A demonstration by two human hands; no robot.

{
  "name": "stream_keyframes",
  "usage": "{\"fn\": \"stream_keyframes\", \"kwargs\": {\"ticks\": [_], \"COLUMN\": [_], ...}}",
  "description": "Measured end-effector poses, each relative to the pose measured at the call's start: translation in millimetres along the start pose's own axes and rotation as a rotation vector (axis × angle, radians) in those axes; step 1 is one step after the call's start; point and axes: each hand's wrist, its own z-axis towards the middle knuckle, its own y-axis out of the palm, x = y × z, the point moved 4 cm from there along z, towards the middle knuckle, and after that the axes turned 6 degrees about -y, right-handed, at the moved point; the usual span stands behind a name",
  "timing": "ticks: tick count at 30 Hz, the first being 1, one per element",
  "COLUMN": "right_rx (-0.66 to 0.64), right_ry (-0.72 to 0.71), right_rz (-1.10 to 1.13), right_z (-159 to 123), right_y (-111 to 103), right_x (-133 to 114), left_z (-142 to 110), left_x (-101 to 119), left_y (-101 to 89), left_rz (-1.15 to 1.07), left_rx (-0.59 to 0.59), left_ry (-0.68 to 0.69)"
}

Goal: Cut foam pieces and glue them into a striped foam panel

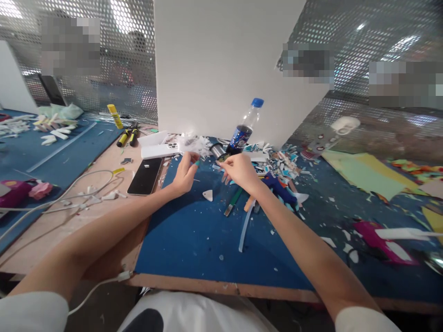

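My left hand (186,174) is raised over the blue mat (194,240), thumb and fingers pinched. A small teal spot shows at its fingertips; whether it is a held piece or a nail I cannot tell. My right hand (240,171) is closed in a pinch facing it, and what it holds is too small to make out. Just behind the right fingertips lies a spool (218,150) of thin, shiny line. Between and below my hands a small white rounded-triangle piece (207,195) with a hole lies flat. A green-handled cutter (233,201) lies below my right hand.
A cola bottle (241,133) stands behind, amid scraps (277,159). A blue glue gun (280,189) lies by my right forearm. On the left are a black phone (144,176), a white phone (159,150), pliers (128,136), a glue stick (115,116) and a cable (74,186).
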Motion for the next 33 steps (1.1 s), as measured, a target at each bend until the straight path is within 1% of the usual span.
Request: {"fn": "stream_keyframes", "kwargs": {"ticks": [2,6,9,16,20,22,25,28,30,33], "right_rx": [-0.017,-0.027,-0.057,-0.247,-0.27,-0.287,-0.363,-0.419,-0.41,-0.361], "right_ry": [0.039,0.086,0.092,0.061,0.072,0.056,-0.022,-0.034,-0.012,0.005], "right_rz": [0.018,0.025,0.046,0.206,0.252,0.29,0.431,0.711,0.869,0.968], "right_z": [-8,-20,-27,-46,-53,-55,-57,-56,-55,-54], "right_y": [-4,-6,-4,-3,-3,-2,0,4,8,15], "right_x": [-2,-4,-4,3,7,6,0,-4,-3,-1], "left_z": [-1,-2,-5,-13,-17,-17,-18,-20,-23,-27], "left_x": [13,35,42,50,54,53,52,55,57,60], "left_y": [-4.4,0.3,6.0,8.4,10.2,11.5,14.1,16.8,17.9,19.9], "left_rz": [0.019,0.088,0.111,0.086,0.073,0.06,0.04,0.013,-0.009,-0.031], "left_rx": [-0.018,-0.193,-0.28,-0.338,-0.361,-0.362,-0.381,-0.42,-0.429,-0.431], "left_ry": [0.027,0.092,0.107,0.132,0.145,0.135,0.118,0.101,0.074,0.025]}}
